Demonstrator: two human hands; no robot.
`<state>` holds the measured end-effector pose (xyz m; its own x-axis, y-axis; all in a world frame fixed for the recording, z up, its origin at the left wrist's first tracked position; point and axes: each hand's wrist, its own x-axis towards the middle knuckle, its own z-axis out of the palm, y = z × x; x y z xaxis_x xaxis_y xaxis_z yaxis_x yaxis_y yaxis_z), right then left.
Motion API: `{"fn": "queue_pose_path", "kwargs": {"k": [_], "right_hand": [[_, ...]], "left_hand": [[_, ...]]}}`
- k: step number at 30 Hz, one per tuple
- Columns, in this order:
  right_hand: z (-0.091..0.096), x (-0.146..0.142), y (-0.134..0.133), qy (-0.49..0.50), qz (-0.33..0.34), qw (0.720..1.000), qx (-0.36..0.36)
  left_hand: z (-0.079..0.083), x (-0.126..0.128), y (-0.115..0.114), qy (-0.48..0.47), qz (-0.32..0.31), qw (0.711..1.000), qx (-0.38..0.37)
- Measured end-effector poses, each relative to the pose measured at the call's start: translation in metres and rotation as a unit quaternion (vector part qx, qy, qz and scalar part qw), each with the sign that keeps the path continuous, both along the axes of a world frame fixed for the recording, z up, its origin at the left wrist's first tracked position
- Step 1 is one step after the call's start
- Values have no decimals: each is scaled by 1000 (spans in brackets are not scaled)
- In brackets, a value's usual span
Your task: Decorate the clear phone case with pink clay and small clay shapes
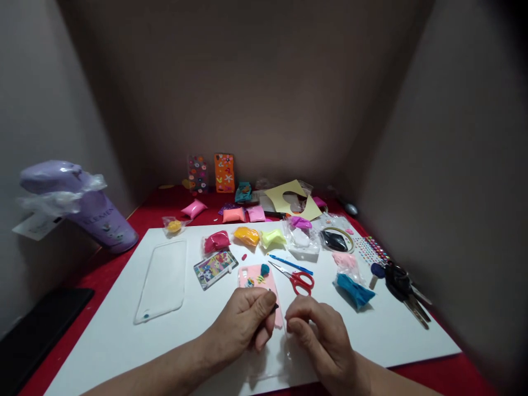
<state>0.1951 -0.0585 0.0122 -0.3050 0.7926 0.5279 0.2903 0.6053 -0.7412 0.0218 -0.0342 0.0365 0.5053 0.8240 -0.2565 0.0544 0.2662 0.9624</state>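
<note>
My left hand [249,319] is closed, thumb pressed on the forefinger, and the tip of a small black piece [276,307] pokes out of the pinch. Close beside it my right hand [319,333] is curled with thumb and forefinger together; what lies in that pinch is hidden. Below and between the hands shows a clear plastic sheet or bag [284,355]. Partly behind my left hand lies a pink phone case [247,272] with small coloured clay pieces and a teal lump [264,269] on it. Red-handled scissors [301,283] and a blue pen-like tool [291,264] lie just beyond.
On the white board [111,313] are a clear phone case [163,280], a sticker tin [216,268], several bagged clay lumps, a blue packet [355,291] and keys [408,291]. Decorated cases [224,173] stand at the back. A purple bottle [103,220] leans at left.
</note>
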Motion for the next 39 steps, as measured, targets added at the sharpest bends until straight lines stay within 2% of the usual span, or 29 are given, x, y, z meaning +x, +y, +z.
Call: {"fn": "queue_pose_path", "kwargs": {"k": [3, 7, 12, 16, 31, 39], "right_hand": [[1, -2, 2, 18, 1, 1000, -14], [2, -4, 3, 13, 34, 999, 9], [2, -4, 2, 16, 23, 1000, 14], [1, -3, 3, 18, 24, 999, 11], [2, -1, 5, 9, 22, 1000, 8], [3, -1, 8, -34, 13, 997, 62]], "left_hand": [[-4, 0, 0, 4, -21, 1000, -4], [-6, 0, -4, 30, -26, 999, 19], [-1, 0, -5, 36, -6, 998, 60], [4, -1, -5, 52, -12, 993, 105], [3, -4, -5, 48, 4, 994, 95], [3, -4, -2, 31, 21, 996, 82]]}}
